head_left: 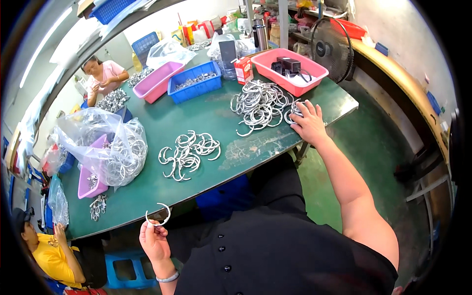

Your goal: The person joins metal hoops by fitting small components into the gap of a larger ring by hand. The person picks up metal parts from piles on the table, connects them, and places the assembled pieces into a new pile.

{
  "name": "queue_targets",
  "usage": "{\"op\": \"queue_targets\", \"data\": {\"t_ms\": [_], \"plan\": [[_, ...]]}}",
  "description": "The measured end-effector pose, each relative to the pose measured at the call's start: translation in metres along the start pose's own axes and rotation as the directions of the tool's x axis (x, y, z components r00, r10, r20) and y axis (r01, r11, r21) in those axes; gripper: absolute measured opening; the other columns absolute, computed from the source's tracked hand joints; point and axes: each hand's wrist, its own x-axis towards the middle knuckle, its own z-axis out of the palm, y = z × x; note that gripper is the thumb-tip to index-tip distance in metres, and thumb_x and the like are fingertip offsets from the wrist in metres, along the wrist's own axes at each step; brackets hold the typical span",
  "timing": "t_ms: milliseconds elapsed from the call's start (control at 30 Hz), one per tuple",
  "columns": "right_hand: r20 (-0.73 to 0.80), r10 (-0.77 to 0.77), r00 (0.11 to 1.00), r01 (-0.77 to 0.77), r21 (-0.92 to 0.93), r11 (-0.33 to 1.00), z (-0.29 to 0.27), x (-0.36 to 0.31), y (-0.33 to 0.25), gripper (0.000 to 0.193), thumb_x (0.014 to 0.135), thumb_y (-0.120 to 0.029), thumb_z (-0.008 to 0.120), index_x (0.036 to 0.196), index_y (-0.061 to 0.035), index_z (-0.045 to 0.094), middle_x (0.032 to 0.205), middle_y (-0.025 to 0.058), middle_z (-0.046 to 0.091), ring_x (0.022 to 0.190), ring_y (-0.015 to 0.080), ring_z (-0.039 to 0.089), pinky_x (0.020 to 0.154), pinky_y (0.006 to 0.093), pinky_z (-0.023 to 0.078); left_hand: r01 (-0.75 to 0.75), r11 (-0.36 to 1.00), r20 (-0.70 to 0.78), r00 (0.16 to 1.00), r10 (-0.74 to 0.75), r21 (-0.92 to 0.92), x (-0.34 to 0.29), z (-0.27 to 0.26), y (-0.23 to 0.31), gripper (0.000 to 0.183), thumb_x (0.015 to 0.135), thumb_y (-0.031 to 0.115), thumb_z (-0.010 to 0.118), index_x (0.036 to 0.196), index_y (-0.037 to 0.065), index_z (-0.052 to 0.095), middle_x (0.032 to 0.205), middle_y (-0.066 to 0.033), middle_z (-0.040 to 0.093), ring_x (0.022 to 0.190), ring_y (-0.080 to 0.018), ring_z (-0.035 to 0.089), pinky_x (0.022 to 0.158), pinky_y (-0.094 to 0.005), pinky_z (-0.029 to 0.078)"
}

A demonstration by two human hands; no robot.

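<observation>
Metal rings at both our hands, one held up, a heap under the other.

We hold a single open metal ring (158, 216) in our left hand (153, 241), fingers pinched on its lower edge, just off the near edge of the green counter (206, 118). Our right hand (309, 123) lies flat, fingers spread wide, on the edge of the big pile of rings (259, 104) at the counter's right end, gripping nothing that we can see. A smaller pile (189, 153) sits mid-counter, between a clear bag of rings (110, 145) and the big pile. A pink tray (295, 73) stands just behind our right hand.
</observation>
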Motion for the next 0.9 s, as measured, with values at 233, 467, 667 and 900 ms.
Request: {"op": "queue_targets", "data": {"t_ms": [233, 467, 667, 900], "plan": [[-0.015, 0.043, 0.999, -0.044, -0.021, 0.999, 0.005, 0.003, 0.000, 0.029, 0.069, -0.029, 0.063, 0.096, -0.0208, 0.060, 0.121, 0.0073, 0.043, 0.119, 0.0297, 0.030, 0.096, 0.0511, 0.021, 0.015, 1.000, -0.023, 1.000, -0.014, 0.022, -0.006, -0.002, -0.003, 0.009, 0.084, 0.010, 0.049, 0.084, 0.002, 0.054, 0.071, -0.0049, 0.055, 0.057, -0.0114, 0.050, 0.049, -0.0220, 0.040], [-0.165, -0.025, 0.986, 0.036, 0.069, 0.997, -0.020, 0.000, -0.029, 0.036, 0.066, -0.014, 0.063, 0.102, -0.0103, 0.057, 0.126, 0.0122, 0.038, 0.120, 0.0333, 0.028, 0.097, 0.0488, 0.020, 0.086, 0.996, 0.001, 0.996, -0.086, 0.030, 0.002, 0.004, -0.005, 0.009, 0.083, 0.011, 0.050, 0.084, 0.003, 0.054, 0.073, -0.0045, 0.055, 0.059, -0.0117, 0.050, 0.052, -0.0236, 0.041], [-0.392, -0.424, 0.817, 0.563, 0.380, 0.734, -0.085, 0.043, -0.133, 0.023, 0.066, 0.002, 0.053, 0.089, -0.0006, 0.055, 0.096, 0.0133, 0.054, 0.092, 0.0318, 0.051, 0.086, 0.0436, 0.035, 0.126, 0.990, -0.012, 0.992, -0.125, 0.062, 0.006, 0.012, -0.004, 0.010, 0.084, 0.011, 0.049, 0.082, 0.003, 0.054, 0.071, -0.0050, 0.055, 0.058, -0.0123, 0.051, 0.053, -0.0236, 0.042], [-0.862, -0.426, 0.275, 0.953, 0.304, 0.000, -0.193, 0.059, -0.245, 0.015, 0.058, -0.008, 0.058, 0.071, -0.0048, 0.052, 0.072, 0.0051, 0.052, 0.061, 0.0191, 0.051, 0.066, 0.0349, 0.041, 0.112, 0.991, -0.019, 0.994, -0.111, 0.071, 0.005, 0.019, 0.006, 0.009, 0.084, 0.010, 0.050, 0.085, 0.003, 0.055, 0.075, -0.0047, 0.057, 0.062, -0.0115, 0.053, 0.056, -0.0234, 0.043]]}}
